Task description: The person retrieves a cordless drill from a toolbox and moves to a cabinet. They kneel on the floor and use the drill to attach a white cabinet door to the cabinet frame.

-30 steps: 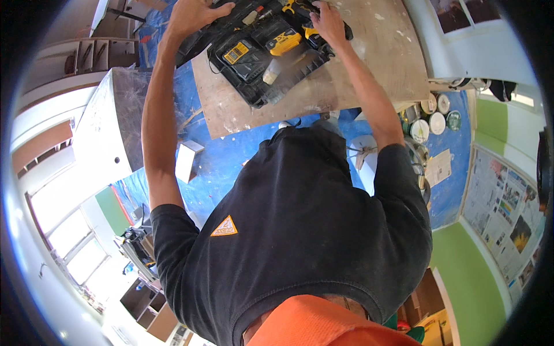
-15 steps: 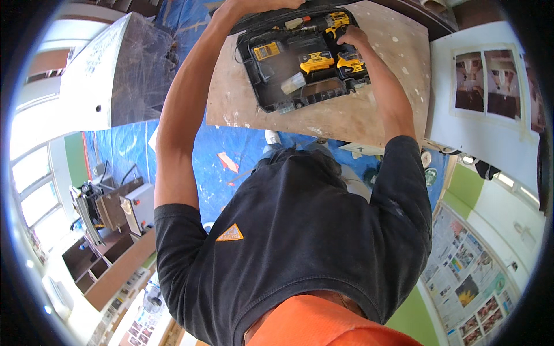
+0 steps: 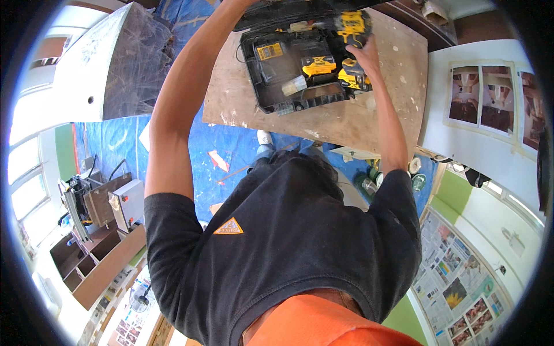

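Observation:
My right hand is closed round the handle of a yellow and black cordless drill, held over the right end of an open black tool case. The drill's yellow and black battery hangs below the hand. Still lying in the case are a spare yellow battery, a charger with a yellow label and a small clear container. Up at the case's raised lid, my left forearm runs out of the picture, so that hand is hidden.
The case rests on a paint-spotted plywood board. Blue sheeting covers the floor, with glass jars below the board's right side. A plastic-wrapped white cabinet stands left; a white panel with taped photos stands right.
My right hand has drawn the drill up out of its slot, toward the right. My left hand has slipped past the top edge. The view has shifted slightly.

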### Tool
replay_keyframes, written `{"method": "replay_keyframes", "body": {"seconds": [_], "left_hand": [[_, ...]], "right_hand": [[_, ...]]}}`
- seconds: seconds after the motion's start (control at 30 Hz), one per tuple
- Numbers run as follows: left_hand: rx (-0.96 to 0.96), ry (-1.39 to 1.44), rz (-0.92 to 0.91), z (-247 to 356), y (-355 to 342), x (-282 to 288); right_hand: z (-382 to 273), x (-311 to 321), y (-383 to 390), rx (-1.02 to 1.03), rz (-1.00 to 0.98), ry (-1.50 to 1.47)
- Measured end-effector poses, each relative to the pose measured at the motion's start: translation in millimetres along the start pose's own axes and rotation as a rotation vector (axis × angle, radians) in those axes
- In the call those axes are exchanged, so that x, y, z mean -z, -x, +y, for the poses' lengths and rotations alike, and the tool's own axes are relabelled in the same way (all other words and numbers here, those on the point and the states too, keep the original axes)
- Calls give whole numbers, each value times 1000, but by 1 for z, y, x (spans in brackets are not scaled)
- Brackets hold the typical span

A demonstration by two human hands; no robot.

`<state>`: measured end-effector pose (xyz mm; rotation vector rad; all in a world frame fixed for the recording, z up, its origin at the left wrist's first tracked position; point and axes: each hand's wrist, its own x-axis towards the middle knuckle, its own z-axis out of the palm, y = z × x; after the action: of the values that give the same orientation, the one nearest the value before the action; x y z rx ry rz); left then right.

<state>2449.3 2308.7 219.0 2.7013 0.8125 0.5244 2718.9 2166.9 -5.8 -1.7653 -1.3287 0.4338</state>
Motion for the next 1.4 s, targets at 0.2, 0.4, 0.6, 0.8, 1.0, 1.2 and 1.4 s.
{"method": "replay_keyframes", "body": {"seconds": [0.2,0.4,0.6,0.8,1.0,1.2,1.4], "left_hand": [[-30,-58,-135,11,6,0],[-334,-147,-355,59,65,-85],[-333,-88,-443,80,124,-173],[-302,-117,-362,92,160,-201],[1,197,-137,84,226,-167],[515,513,163,-28,381,-127],[1048,699,401,-120,580,-105]], "right_hand": [[-45,65,122,-436,191,-550],[-111,70,299,-527,407,-600],[-145,33,408,-732,716,-700],[-160,32,424,-625,551,-739],[-175,30,382,-570,177,-574],[-235,-30,337,-394,-112,-899],[-293,-141,306,-453,-289,-942]]}}
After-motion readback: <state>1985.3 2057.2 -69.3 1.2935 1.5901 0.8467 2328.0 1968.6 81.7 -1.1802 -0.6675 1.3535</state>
